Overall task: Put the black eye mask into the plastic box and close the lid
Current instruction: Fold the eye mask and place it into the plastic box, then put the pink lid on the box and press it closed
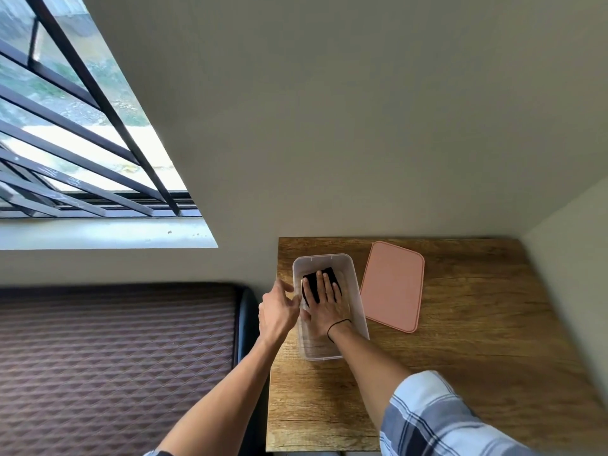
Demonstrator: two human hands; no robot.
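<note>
A clear plastic box (357, 291) stands open on the wooden table (477, 340), near its left edge. Inside, in the far half, lies the black eye mask (312, 278). My right hand (325, 299) is down in the box, flat, with fingers spread on top of the mask, covering most of it. My left hand (278, 311) hovers at the box's left wall, fingers loosely curled and touching or nearly touching the rim, holding nothing. The pink lid (393, 286) lies flat on the table just right of the box.
The table sits in a corner, with walls behind and to the right. A bed with a brown quilted cover (115, 357) lies left of the table. A barred window (65, 143) is at the upper left.
</note>
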